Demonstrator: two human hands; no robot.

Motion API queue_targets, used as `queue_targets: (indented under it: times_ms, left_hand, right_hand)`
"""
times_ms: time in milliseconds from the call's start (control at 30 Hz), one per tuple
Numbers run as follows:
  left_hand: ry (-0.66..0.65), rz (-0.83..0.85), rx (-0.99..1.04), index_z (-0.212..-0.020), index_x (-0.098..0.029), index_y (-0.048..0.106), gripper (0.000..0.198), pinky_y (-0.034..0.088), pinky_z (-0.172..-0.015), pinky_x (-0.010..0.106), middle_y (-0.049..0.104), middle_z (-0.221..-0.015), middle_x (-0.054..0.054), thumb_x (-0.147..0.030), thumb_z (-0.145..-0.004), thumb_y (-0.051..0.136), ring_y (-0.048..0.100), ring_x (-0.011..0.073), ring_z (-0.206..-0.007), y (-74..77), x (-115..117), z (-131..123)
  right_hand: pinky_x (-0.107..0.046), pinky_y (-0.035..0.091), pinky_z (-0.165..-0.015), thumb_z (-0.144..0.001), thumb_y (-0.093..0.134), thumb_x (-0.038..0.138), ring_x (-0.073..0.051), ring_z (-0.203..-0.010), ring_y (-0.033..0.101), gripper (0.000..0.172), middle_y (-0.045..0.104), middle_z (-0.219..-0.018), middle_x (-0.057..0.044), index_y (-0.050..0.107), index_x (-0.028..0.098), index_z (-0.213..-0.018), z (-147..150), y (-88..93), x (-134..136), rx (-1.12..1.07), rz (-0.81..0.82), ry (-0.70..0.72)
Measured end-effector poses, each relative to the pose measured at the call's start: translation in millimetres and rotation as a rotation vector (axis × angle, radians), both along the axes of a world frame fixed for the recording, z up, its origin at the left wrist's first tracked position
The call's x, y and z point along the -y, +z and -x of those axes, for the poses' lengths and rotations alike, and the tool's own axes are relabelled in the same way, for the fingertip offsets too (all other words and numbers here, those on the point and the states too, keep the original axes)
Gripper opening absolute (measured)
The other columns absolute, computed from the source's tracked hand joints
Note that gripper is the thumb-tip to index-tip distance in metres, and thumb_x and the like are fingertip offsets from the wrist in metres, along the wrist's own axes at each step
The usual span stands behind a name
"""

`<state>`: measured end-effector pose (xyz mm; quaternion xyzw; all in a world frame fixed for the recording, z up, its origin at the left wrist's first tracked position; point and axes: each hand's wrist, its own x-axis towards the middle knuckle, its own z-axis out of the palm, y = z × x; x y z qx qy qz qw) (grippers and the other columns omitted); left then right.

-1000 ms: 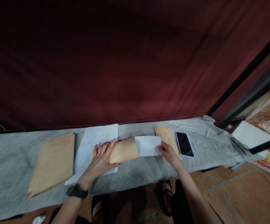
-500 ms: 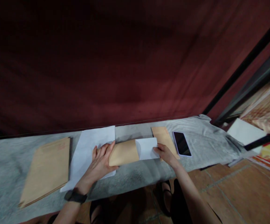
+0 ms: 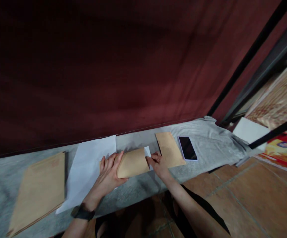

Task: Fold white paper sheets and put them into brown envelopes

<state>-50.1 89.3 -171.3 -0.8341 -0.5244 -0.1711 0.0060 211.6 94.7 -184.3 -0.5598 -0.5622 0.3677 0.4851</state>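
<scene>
A tan paper envelope (image 3: 132,162) lies crosswise in front of me, its mouth facing right. My left hand (image 3: 110,172) grips its left end, thumb along the near edge and fingers over the far edge. From the mouth sticks a short strip of folded white paper (image 3: 147,155); the rest of it is hidden inside. My right hand (image 3: 157,162) pinches that strip close to the envelope's mouth. Under and beside my left hand are white sheets (image 3: 90,165). Just right of my right hand lies another tan envelope (image 3: 170,148).
A stack of tan envelopes (image 3: 40,188) sits at the left on the grey cloth-covered bench (image 3: 207,142). A phone (image 3: 188,148) lies toward the right. A dark red curtain (image 3: 108,72) hangs behind, and black poles (image 3: 244,62) slant down at the right.
My right hand has moved left, and the white paper has slid deeper into the envelope, leaving only a narrow strip outside. My left hand keeps its grip. The view has shifted slightly.
</scene>
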Motion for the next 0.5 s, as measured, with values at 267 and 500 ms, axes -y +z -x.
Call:
queue_targets:
  times_ms: [267, 500]
  left_hand:
    - [-0.03, -0.04, -0.03, -0.157, -0.024, 0.009, 0.112, 0.013, -0.116, 0.061, 0.043, -0.142, 0.017, -0.048, -0.068, 0.073, 0.04, 0.0383, -0.134, -3.1, -1.9, -3.4]
    - [-0.059, 0.075, 0.004, -0.156, -0.029, 0.008, 0.11, 0.014, -0.117, 0.06, 0.048, -0.136, 0.012, -0.042, -0.068, 0.073, 0.045, 0.0351, -0.129, 0.1, 0.6, -8.8]
  right_hand:
    - [-0.029, 0.047, -0.07, -0.073, 0.066, 0.057, -0.019, -0.081, 0.059, 0.04, 0.066, -0.089, -0.005, 0.067, 0.02, -0.059, 1.4, -6.6, -6.3, -0.324, 0.233, 0.114]
    - [-0.03, 0.047, -0.065, -0.062, 0.077, 0.056, -0.021, -0.07, 0.063, 0.037, 0.068, -0.067, -0.003, 0.07, 0.02, -0.066, 3.3, 2.0, -1.5, -0.59, 0.371, 0.173]
